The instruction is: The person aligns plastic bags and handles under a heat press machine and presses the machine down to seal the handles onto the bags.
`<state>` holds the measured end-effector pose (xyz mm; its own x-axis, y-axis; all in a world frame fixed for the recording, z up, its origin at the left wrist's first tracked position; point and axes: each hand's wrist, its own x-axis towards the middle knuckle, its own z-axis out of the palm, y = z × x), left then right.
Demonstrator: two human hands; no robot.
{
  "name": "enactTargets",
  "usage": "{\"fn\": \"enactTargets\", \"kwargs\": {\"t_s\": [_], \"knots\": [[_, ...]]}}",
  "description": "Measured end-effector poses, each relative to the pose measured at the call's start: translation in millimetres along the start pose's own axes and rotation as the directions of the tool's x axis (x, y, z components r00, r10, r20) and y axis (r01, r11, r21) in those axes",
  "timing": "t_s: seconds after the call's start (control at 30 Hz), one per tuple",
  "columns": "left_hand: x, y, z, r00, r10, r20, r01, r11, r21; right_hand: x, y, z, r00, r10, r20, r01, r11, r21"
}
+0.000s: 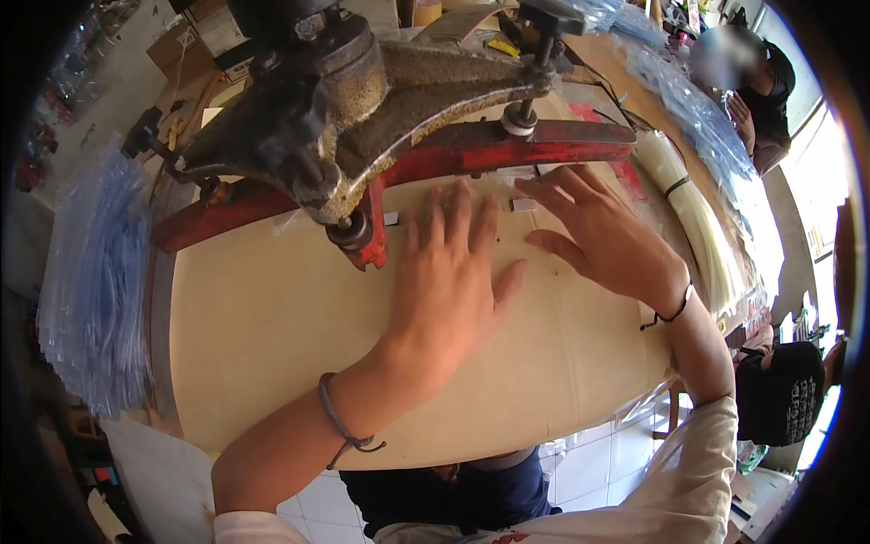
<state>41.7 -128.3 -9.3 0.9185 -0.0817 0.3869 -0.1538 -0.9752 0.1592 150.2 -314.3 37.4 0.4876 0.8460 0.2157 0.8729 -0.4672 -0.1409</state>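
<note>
My left hand (444, 281) lies with spread fingers on a large tan sheet (272, 317), its fingertips close to the red bar (453, 150) of a metal press (362, 100). To its right my right hand (603, 231) rests on the same sheet, thumb apart from the fingers, fingertips beside a small pale block (524, 205). Another small pale block (391, 218) sits left of my left fingertips, next to the red bracket (370, 236). Neither hand holds anything that I can see.
Stacked clear plastic strips (95, 281) stand at the left. A bundle of pale strips (693, 208) lies at the right, with more clear plastic (680, 91) behind. A person in black (770, 91) is at the upper right. A black bag-like item (779, 394) is at the lower right.
</note>
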Motion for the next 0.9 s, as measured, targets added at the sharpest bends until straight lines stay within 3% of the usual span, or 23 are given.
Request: {"fn": "enactTargets", "kwargs": {"t_s": [0.33, 0.9], "knots": [[0.3, 7.8, -5.2, 0.999, -0.033, 0.015, 0.032, 0.997, 0.071, -3.2, -4.9, 4.2, 0.996, -0.039, -0.08, 0.034, 0.998, -0.055], [-2.2, 15.8, -5.3, 0.999, -0.041, 0.009, 0.039, 0.977, 0.21, -8.7, -13.0, 8.4, 0.999, -0.001, -0.049, -0.005, 0.994, -0.114]]}}
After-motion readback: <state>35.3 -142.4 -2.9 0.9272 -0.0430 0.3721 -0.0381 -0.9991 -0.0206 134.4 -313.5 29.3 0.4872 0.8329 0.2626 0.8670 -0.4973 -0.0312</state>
